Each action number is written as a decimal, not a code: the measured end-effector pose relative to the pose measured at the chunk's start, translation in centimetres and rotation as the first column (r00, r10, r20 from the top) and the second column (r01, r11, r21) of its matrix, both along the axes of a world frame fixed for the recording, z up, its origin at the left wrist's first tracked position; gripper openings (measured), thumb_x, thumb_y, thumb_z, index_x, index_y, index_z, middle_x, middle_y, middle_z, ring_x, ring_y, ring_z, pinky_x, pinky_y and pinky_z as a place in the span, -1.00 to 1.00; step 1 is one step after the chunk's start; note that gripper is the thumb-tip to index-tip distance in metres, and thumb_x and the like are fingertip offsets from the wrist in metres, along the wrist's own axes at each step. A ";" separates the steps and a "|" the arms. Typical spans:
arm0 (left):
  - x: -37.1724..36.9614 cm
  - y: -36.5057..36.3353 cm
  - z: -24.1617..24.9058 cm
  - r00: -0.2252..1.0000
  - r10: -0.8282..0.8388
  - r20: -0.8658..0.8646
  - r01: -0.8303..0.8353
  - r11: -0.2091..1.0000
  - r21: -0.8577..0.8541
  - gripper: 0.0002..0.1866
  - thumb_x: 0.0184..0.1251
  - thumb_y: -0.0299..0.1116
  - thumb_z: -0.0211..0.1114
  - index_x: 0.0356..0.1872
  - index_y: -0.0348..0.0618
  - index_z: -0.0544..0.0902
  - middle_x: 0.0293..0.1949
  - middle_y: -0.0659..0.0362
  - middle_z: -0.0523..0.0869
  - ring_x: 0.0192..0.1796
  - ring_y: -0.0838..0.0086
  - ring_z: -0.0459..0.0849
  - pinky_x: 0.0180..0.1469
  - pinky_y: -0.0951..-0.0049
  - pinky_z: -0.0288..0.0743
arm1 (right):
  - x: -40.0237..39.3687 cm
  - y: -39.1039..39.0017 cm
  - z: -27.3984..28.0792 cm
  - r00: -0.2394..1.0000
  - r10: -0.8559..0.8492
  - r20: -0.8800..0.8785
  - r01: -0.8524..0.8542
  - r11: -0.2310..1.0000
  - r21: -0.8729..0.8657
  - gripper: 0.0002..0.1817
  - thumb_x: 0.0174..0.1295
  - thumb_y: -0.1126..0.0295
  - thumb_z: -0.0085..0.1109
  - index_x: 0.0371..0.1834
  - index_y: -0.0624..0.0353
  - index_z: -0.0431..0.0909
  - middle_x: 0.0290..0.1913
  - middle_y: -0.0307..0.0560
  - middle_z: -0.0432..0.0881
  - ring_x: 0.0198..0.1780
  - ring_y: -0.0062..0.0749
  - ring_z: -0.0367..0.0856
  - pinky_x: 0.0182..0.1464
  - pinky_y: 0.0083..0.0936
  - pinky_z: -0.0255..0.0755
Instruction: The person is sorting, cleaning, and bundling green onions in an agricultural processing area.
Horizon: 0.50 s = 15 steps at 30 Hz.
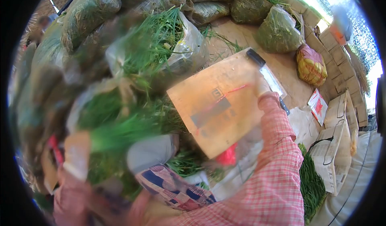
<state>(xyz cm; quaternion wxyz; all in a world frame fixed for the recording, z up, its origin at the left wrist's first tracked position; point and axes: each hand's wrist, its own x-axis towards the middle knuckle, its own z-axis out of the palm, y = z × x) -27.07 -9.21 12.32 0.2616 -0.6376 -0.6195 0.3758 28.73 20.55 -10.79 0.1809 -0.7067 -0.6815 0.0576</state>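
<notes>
My left hand (79, 147), smeared by motion at the lower left, grips a bunch of green chives (124, 133) whose leaves point right. My right hand (260, 83) reaches to the right side of a wooden board (217, 125). Across the board runs a thin red string (231, 92), its upper end close to my right hand; the blurred fingers do not show whether they hold it. Beside that hand lies a knife with a black handle (255, 57) and a wide blade (274, 82). A second dark handle (284, 105) shows by my sleeve.
An open bag of loose greens (155, 45) stands beyond the board, with stuffed bags (92, 15) stacked behind. At the right are a white plastic basket (329, 145), a pile of chives (311, 190), a red-and-white packet (317, 106) and a yellow-red bundle (311, 65). Red plastic (227, 155) lies below the board.
</notes>
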 end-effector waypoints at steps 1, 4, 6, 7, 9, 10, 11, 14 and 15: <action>0.1 0.1 1.3 1.000 0.010 0.010 -0.010 1.000 -0.002 -0.93 -0.05 -0.47 0.13 -0.51 0.00 0.51 -0.59 0.24 0.53 -0.49 0.46 0.59 -0.49 0.44 0.44 | -1.2 -1.1 2.0 0.997 0.010 0.081 -0.014 0.999 0.050 -0.49 -0.02 0.38 0.20 0.07 0.20 0.36 -0.12 0.20 0.53 -0.11 -0.04 0.51 -0.08 -0.30 0.39; 2.0 0.7 7.0 0.989 -0.137 0.055 0.127 0.980 0.153 -0.94 -0.07 -0.46 0.11 -0.51 -0.04 0.47 -0.54 0.19 0.48 -0.45 0.37 0.52 -0.42 0.39 0.38 | -9.7 -7.0 14.0 0.902 0.427 0.072 -0.433 0.885 0.172 -0.12 -0.12 0.17 0.33 0.28 0.23 0.11 0.00 0.24 0.47 0.03 -0.06 0.47 0.10 -0.32 0.33; 5.0 0.9 10.7 0.940 -0.333 -0.075 0.340 0.893 0.293 -0.92 -0.06 -0.44 0.13 -0.48 -0.04 0.46 -0.54 0.22 0.45 -0.47 0.40 0.49 -0.42 0.40 0.37 | -17.5 -12.5 21.8 0.690 0.641 -0.335 -0.528 0.763 0.372 0.12 -0.48 0.26 0.55 0.28 0.27 0.11 0.07 0.22 0.42 0.10 -0.06 0.40 0.15 -0.31 0.26; 7.4 0.9 12.3 0.903 -0.393 -0.172 0.429 0.837 0.341 -0.91 -0.06 -0.43 0.14 -0.46 -0.04 0.46 -0.54 0.24 0.43 -0.49 0.41 0.47 -0.42 0.41 0.37 | -20.5 -15.1 24.0 0.523 0.772 -0.361 -0.520 0.625 0.583 0.17 -0.55 0.19 0.58 0.28 0.25 0.13 0.13 0.18 0.37 0.18 -0.03 0.31 0.24 -0.29 0.15; 12.8 0.7 15.6 0.806 -0.528 -0.267 0.591 0.695 0.410 -0.89 -0.05 -0.41 0.16 -0.43 -0.04 0.46 -0.55 0.26 0.37 -0.51 0.43 0.43 -0.45 0.43 0.36 | -23.5 -19.8 30.3 0.338 0.925 -0.175 -0.512 0.337 0.790 0.27 -0.62 0.16 0.58 0.32 0.21 0.04 0.16 0.10 0.33 0.19 0.01 0.27 0.27 -0.04 0.03; 15.7 0.1 16.7 0.778 -0.546 -0.310 0.624 0.617 0.479 -0.87 -0.06 -0.40 0.16 -0.41 -0.04 0.46 -0.54 0.26 0.39 -0.51 0.42 0.43 -0.46 0.44 0.36 | -24.0 -21.7 32.5 0.323 0.938 -0.123 -0.496 0.279 0.822 0.26 -0.60 0.21 0.57 0.33 0.21 0.00 0.18 0.07 0.30 0.21 -0.04 0.27 0.26 0.03 0.01; 18.2 -0.3 17.6 0.752 -0.558 -0.352 0.650 0.534 0.541 -0.85 -0.06 -0.40 0.16 -0.39 -0.05 0.47 -0.52 0.26 0.41 -0.51 0.42 0.43 -0.47 0.45 0.37 | -23.5 -22.6 34.1 0.360 0.930 -0.081 -0.510 0.268 0.817 0.25 -0.58 0.24 0.56 0.33 0.20 0.00 0.16 0.09 0.32 0.19 -0.04 0.29 0.25 0.00 0.05; 21.6 0.3 19.8 0.526 -0.816 -0.240 0.730 0.289 0.620 -0.83 -0.09 -0.36 0.19 -0.40 -0.02 0.47 -0.45 0.26 0.50 -0.47 0.40 0.49 -0.47 0.50 0.38 | -19.6 -23.8 37.1 0.451 0.893 -0.003 -0.572 0.291 0.767 0.16 -0.45 0.34 0.49 0.34 0.19 -0.02 0.03 0.14 0.43 0.07 -0.01 0.40 0.13 -0.12 0.22; 22.4 1.5 19.3 0.453 -0.880 -0.146 0.689 0.241 0.683 -0.83 -0.10 -0.36 0.19 -0.40 -0.02 0.46 -0.46 0.26 0.51 -0.46 0.41 0.51 -0.47 0.51 0.39 | -17.6 -23.9 37.2 0.492 0.869 -0.048 -0.597 0.378 0.708 0.08 -0.37 0.40 0.43 0.34 0.19 -0.01 0.02 0.16 0.44 0.04 0.02 0.44 0.08 -0.19 0.29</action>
